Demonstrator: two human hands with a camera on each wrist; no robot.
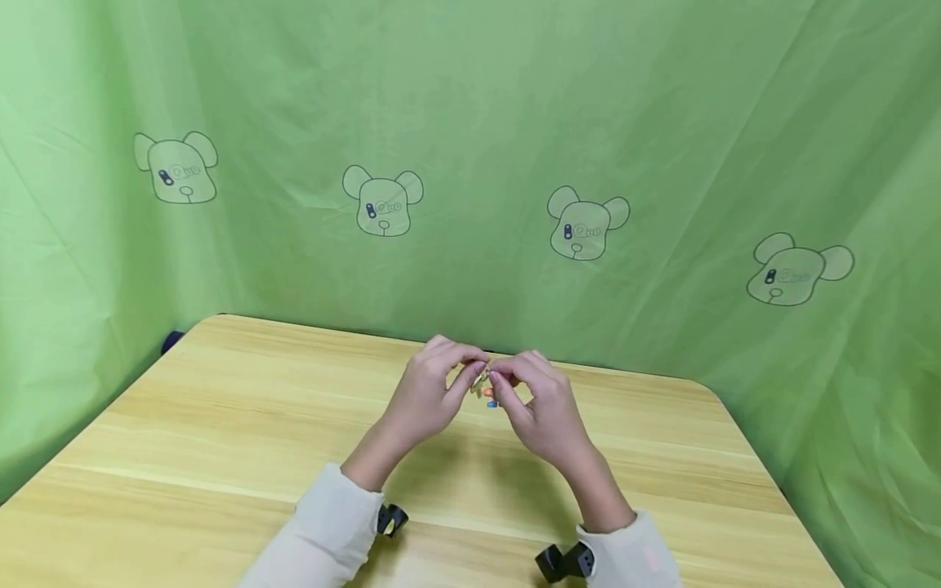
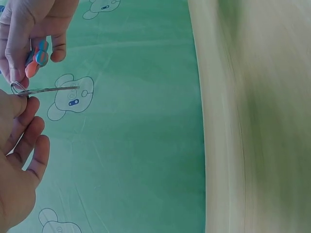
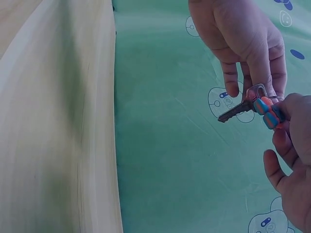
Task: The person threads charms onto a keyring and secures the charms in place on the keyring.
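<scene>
Above the far part of the table, my left hand [image 1: 430,392] and right hand [image 1: 540,404] meet at their fingertips. A metal key [image 3: 237,111] points out from the left fingertips, its toothed blade bare. At the key's head is a thin metal ring [image 2: 17,87], pinched between finger and thumb of both hands. An orange and blue charm [image 3: 267,112] hangs by the right hand's fingers; in the head view it shows small below the fingertips. The fingers partly hide the ring, so how key and ring are joined cannot be told.
A light wooden table [image 1: 220,425] with rounded far corners lies beneath the hands. Green cloth [image 1: 470,98] printed with bear heads hangs behind it and at both sides. Black wrist devices [image 1: 562,563] sit at the pale sleeves [image 1: 331,514].
</scene>
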